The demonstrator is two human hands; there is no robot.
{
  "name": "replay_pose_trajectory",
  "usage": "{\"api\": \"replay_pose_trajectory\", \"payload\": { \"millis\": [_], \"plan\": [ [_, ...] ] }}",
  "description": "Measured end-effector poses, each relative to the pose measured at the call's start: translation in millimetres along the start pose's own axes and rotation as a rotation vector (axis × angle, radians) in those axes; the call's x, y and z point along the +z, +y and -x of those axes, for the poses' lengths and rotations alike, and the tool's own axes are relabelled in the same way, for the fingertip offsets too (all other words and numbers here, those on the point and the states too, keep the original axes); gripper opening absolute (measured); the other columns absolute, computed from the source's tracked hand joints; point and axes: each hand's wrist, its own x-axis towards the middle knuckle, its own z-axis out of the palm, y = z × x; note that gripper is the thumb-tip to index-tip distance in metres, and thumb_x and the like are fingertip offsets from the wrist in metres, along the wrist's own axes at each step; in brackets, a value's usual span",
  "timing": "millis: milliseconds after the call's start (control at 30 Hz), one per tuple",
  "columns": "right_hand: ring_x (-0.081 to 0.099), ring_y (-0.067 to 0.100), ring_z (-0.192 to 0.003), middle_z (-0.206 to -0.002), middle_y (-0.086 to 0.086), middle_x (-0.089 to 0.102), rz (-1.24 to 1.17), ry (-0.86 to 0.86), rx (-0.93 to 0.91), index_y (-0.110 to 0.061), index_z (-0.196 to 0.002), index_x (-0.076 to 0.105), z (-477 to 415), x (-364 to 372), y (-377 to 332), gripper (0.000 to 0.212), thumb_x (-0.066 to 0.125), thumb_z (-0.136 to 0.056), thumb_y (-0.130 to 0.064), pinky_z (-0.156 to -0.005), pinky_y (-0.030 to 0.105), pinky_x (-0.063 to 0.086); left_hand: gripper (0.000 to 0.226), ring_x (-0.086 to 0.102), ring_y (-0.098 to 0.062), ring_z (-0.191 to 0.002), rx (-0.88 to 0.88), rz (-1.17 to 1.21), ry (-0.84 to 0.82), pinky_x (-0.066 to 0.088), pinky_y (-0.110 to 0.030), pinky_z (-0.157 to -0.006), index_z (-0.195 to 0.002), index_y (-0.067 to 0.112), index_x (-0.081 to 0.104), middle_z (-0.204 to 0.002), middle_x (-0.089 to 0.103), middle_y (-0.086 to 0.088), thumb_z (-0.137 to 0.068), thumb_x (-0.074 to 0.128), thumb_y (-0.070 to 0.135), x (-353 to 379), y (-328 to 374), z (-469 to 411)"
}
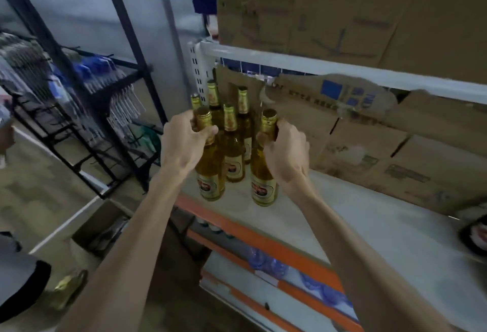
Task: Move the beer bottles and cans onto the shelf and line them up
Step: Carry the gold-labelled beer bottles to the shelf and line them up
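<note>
Both forearms reach in from 6 o'clock; the left hand [184,139] grips the neck of the front-left bottle [210,176], the right hand [286,152] the neck of the front-right bottle [263,184], both seemingly set down on the shelf [342,215]. Placing step, I judge: next, square each with the four bottles [232,147] behind at 12 o'clock, then let go. At 2 o'clock cardboard boxes [395,152] crowd the shelf; a black rack [79,100] stands at 9, an open box [102,229] on the floor at 7
</note>
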Motion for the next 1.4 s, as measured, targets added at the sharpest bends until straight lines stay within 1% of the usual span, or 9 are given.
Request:
{"api": "replay_pose_trajectory", "payload": {
  "millis": [100, 200, 300, 500, 667, 733, 867, 967, 1400],
  "plan": [
    [0.063, 0.025, -0.080, -0.085, 0.000, 0.065, 0.037, 0.002, 0.038, -0.016, -0.093, 0.060, -12, 32, -18, 0.018, 0.061, -0.094, -0.034, -0.073, 0.037, 0.051, 0.010, 0.063, -0.001, -0.078, -0.003, 0.005, -0.032, 0.052, -0.025, -0.074, -0.085, 0.024, 0.065, -0.084, 0.067, 0.011, -0.086, 0.075, 0.026, -11, -28, -27],
    [0.063, 0.026, -0.080, -0.084, 0.002, 0.065, 0.042, 0.020, 0.080, -0.013, -0.095, 0.060, -14, 61, -35, 0.020, 0.062, -0.094, -0.033, -0.077, 0.042, 0.052, 0.008, 0.061, 0.004, -0.073, -0.008, 0.049, -0.077, 0.047, -0.017, -0.065, -0.090, 0.022, 0.068, -0.083, 0.068, 0.010, -0.086, 0.074, 0.026, -23, -59, -51],
    [0.063, 0.028, -0.080, -0.082, 0.003, 0.066, 0.090, 0.065, 0.105, -0.012, -0.094, 0.059, -12, 87, -51, 0.020, 0.062, -0.094, -0.032, -0.077, 0.043, 0.051, 0.012, 0.061, 0.003, -0.074, 0.020, 0.074, -0.127, 0.050, -0.024, -0.070, -0.093, 0.018, 0.070, -0.083, 0.068, 0.010, -0.087, 0.073, 0.027, -32, -89, -73],
    [0.063, 0.026, -0.072, -0.073, 0.003, 0.065, 0.070, 0.167, 0.237, -0.009, -0.082, 0.060, -3, 129, -74, 0.019, 0.067, -0.091, -0.025, -0.063, 0.037, 0.051, 0.016, 0.067, -0.005, -0.081, 0.079, 0.140, -0.273, 0.053, -0.026, -0.077, -0.102, 0.016, 0.073, -0.095, 0.072, 0.008, -0.087, 0.073, 0.022, -42, -122, -101],
    [0.060, 0.023, -0.069, -0.072, 0.004, 0.062, 0.004, 0.242, 0.323, -0.005, -0.080, 0.058, 7, 152, -82, 0.019, 0.066, -0.090, -0.018, -0.051, 0.028, 0.036, 0.017, 0.063, -0.010, -0.079, 0.093, 0.099, -0.302, 0.047, -0.026, -0.070, -0.098, 0.012, 0.071, -0.093, 0.070, 0.002, -0.088, 0.072, 0.026, -39, -136, -106],
    [0.057, 0.022, -0.071, -0.073, 0.003, 0.059, -0.005, 0.261, 0.350, -0.008, -0.080, 0.055, 10, 160, -83, 0.018, 0.065, -0.091, -0.017, -0.055, 0.029, 0.034, 0.018, 0.062, -0.013, -0.082, 0.076, 0.081, -0.328, 0.044, -0.027, -0.069, -0.099, 0.011, 0.069, -0.094, 0.068, 0.001, -0.090, 0.070, 0.026, -36, -142, -105],
    [0.058, 0.027, -0.079, -0.079, 0.003, 0.059, -0.033, 0.323, 0.420, -0.011, -0.084, 0.054, 11, 172, -82, 0.013, 0.061, -0.093, -0.017, -0.064, 0.035, 0.043, 0.018, 0.068, -0.019, -0.089, 0.079, 0.151, -0.377, 0.054, -0.035, -0.077, -0.099, 0.011, 0.069, -0.096, 0.071, -0.001, -0.090, 0.069, 0.027, -33, -146, -104],
    [0.059, 0.026, -0.085, -0.088, 0.005, 0.062, -0.014, 0.349, 0.435, -0.009, -0.093, 0.057, 13, 175, -84, 0.009, 0.059, -0.095, -0.018, -0.072, 0.039, 0.049, 0.018, 0.066, -0.018, -0.088, 0.082, 0.125, -0.404, 0.052, -0.034, -0.077, -0.098, 0.012, 0.068, -0.096, 0.070, -0.001, -0.091, 0.068, 0.029, -32, -141, -102],
    [0.058, 0.025, -0.088, -0.094, 0.003, 0.062, 0.019, 0.292, 0.381, -0.014, -0.099, 0.053, 13, 178, -77, 0.011, 0.059, -0.096, -0.021, -0.073, 0.037, 0.046, 0.012, 0.061, -0.014, -0.087, 0.087, 0.120, -0.398, 0.050, -0.035, -0.079, -0.093, 0.014, 0.065, -0.086, 0.061, 0.009, -0.092, 0.067, 0.026, -29, -149, -104]
  ]
}}
